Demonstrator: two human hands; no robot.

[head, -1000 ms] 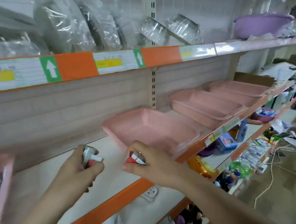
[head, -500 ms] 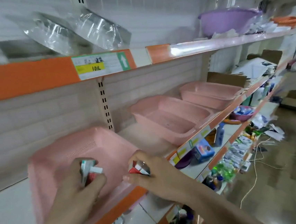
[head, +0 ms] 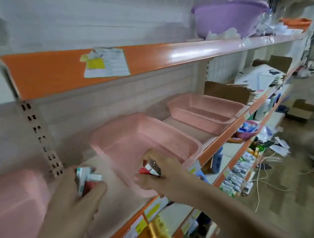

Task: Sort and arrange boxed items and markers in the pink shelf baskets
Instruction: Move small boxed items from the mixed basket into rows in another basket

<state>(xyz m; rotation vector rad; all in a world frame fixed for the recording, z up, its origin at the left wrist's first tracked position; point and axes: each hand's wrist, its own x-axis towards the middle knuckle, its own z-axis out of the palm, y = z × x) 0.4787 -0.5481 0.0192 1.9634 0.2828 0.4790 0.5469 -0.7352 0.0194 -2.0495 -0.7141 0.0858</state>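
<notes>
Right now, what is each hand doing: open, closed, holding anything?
Left hand: closed around a few small boxes.
Right hand: pinching a small red and white box over the near pink basket.

**Two bare arms, nothing worn**

Both forearms come in from the bottom edge, uncovered as far as they can be seen: no sleeve, cuff or glove. The left hand [head: 77,201] and the right hand [head: 158,176] are bare too, with no ring, watch, bracelet or strap visible on fingers or wrists. Motion blur softens the outlines, so nails and finer marks cannot be made out.
</notes>
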